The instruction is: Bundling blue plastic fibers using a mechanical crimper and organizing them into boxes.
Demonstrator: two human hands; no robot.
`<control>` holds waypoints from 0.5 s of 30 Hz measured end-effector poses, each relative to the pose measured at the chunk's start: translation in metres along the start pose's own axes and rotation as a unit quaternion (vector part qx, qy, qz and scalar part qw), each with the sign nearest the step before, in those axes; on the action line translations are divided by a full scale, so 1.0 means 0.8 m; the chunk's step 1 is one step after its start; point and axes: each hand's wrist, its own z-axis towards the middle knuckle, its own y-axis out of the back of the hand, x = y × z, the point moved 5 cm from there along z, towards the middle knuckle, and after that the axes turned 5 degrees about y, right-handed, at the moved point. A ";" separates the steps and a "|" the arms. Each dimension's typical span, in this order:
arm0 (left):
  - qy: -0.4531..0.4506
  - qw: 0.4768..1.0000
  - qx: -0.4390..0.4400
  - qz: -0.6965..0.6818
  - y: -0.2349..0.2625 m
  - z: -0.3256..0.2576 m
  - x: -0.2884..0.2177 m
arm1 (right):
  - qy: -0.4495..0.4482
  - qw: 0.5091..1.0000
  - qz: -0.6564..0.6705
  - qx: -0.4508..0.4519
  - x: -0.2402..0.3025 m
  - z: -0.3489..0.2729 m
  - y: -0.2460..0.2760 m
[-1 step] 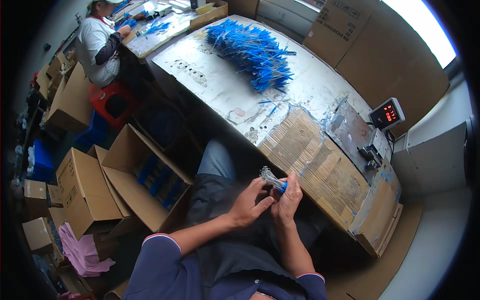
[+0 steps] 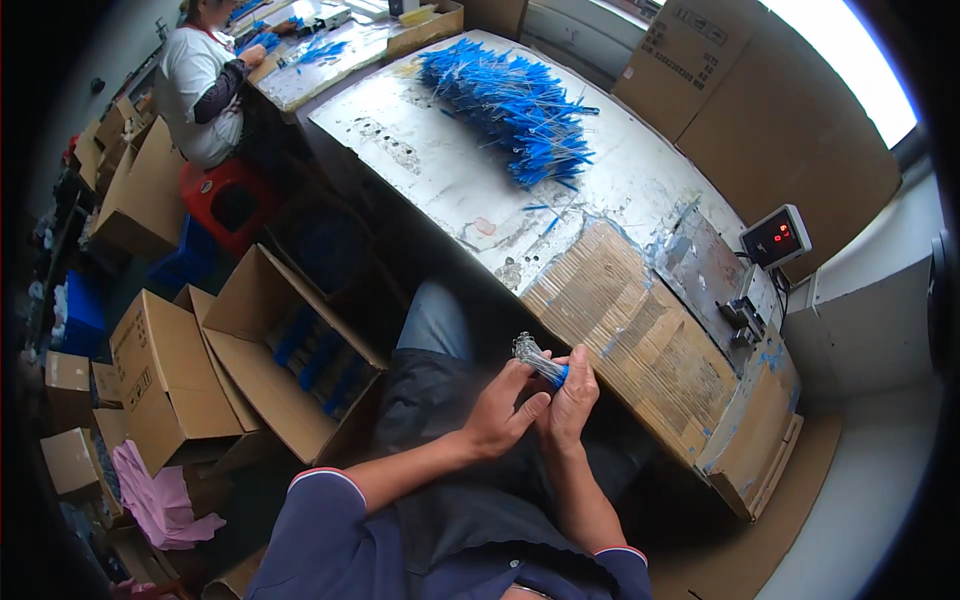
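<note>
Over my lap, my left hand [image 2: 505, 410] and my right hand [image 2: 572, 400] are closed together on a small bundle of blue-handled pieces with thin clear tips [image 2: 540, 362]. The tips stick up and to the left out of my fingers. A big heap of the same blue pieces [image 2: 515, 100] lies on the worn grey table [image 2: 440, 170] in front of me, well beyond my hands.
An open cardboard box holding blue packs [image 2: 300, 350] stands at my left knee, with several more boxes beside it. A small scale with a red display [image 2: 775, 238] sits on the table's right end. Another person in a white shirt [image 2: 200, 85] sits at the far left.
</note>
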 end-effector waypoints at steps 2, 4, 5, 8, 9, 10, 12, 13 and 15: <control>-0.023 0.993 -0.113 0.032 0.014 -0.002 0.010 | 0.022 0.995 -0.086 0.046 -0.005 -0.015 -0.035; -0.015 0.986 -0.164 -0.030 0.027 0.001 0.017 | 0.059 0.987 -0.137 0.063 -0.020 -0.022 -0.062; -0.012 0.975 -0.203 -0.087 0.036 0.003 0.021 | 0.062 0.982 -0.163 0.078 -0.032 -0.019 -0.066; -0.010 0.963 -0.228 -0.141 0.055 0.013 0.037 | 0.054 0.957 -0.234 0.162 -0.054 -0.016 -0.082; 0.003 0.971 -0.208 -0.115 0.061 0.018 0.040 | 0.229 0.872 -0.390 0.187 -0.046 -0.005 -0.086; 0.016 0.978 -0.187 -0.091 0.067 0.023 0.044 | 0.399 0.733 -0.510 0.208 -0.047 -0.009 -0.103; 0.029 0.973 -0.206 -0.095 0.081 0.023 0.058 | 0.459 0.671 -0.537 0.224 -0.040 -0.036 -0.147; 0.044 0.969 -0.225 -0.092 0.087 0.021 0.065 | 0.425 0.705 -0.509 0.253 -0.051 -0.031 -0.148; 0.060 0.962 -0.247 -0.095 0.104 0.016 0.071 | 0.389 0.731 -0.483 0.285 -0.076 -0.008 -0.140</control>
